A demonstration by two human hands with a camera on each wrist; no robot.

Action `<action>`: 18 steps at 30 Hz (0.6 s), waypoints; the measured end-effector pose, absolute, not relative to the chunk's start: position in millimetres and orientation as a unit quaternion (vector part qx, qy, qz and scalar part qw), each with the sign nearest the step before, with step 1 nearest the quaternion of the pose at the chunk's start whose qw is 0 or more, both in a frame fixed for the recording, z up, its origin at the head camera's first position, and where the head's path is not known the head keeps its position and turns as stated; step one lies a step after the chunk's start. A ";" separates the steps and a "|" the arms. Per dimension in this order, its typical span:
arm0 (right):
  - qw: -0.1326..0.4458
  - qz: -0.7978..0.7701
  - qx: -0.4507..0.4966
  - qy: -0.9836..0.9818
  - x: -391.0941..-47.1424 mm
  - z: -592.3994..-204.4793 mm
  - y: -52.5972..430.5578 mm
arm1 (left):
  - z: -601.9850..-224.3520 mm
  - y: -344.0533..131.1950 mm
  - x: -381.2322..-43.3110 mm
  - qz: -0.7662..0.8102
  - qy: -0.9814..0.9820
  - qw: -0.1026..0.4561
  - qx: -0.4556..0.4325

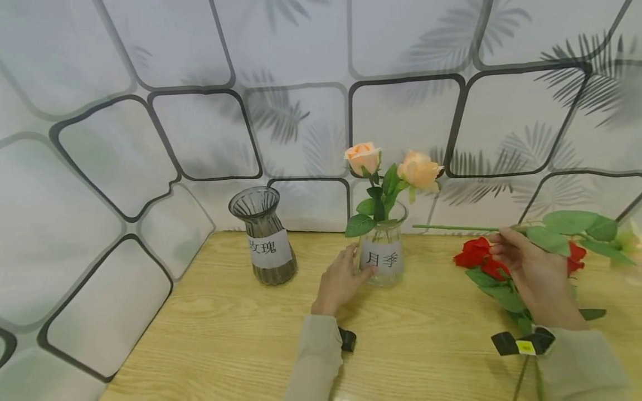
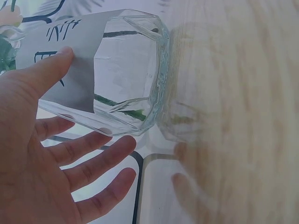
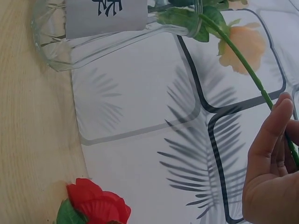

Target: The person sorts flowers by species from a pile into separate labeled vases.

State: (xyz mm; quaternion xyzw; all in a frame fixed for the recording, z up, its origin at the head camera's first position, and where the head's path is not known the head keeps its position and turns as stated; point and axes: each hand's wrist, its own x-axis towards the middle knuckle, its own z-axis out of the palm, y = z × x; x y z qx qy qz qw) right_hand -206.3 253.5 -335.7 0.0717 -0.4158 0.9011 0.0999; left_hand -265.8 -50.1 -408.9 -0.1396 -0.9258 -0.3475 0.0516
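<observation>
My left hand (image 1: 340, 281) holds the clear glass vase (image 1: 383, 273), thumb on its white label (image 2: 79, 60) and fingers round its far side. Two peach roses (image 1: 420, 170) with green leaves stand in this vase, their stem ends showing through the glass. My right hand (image 1: 539, 281) pinches a green flower stem (image 3: 243, 60) between thumb and fingers. That stem lies nearly level, its bare end pointing left to the vase's neck; its leaves (image 1: 572, 228) and a blurred pale bloom (image 1: 629, 248) trail off to the right.
A grey ribbed glass vase (image 1: 273, 273) with a labelled band stands left of the clear one. Red roses (image 1: 472, 253) with leaves lie on the wooden table (image 1: 225, 345) under my right hand. Behind the table rises a patterned wall (image 1: 306, 128).
</observation>
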 end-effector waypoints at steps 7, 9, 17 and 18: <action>0.119 0.891 0.068 -0.434 -210.2 -328.1 247.2 | -408.1 -50.6 -265.5 -0.347 -0.926 0.050 -0.140; 0.123 0.888 0.078 -0.436 -211.8 -326.1 245.1 | -407.8 -50.7 -265.4 -0.347 -0.926 0.048 -0.139; 0.145 0.881 0.113 -0.436 -219.7 -319.8 235.6 | -408.2 -50.5 -265.5 -0.348 -0.926 0.046 -0.138; 0.150 0.878 0.117 -0.439 -220.5 -319.1 234.2 | -408.3 -50.6 -265.7 -0.348 -0.926 0.047 -0.139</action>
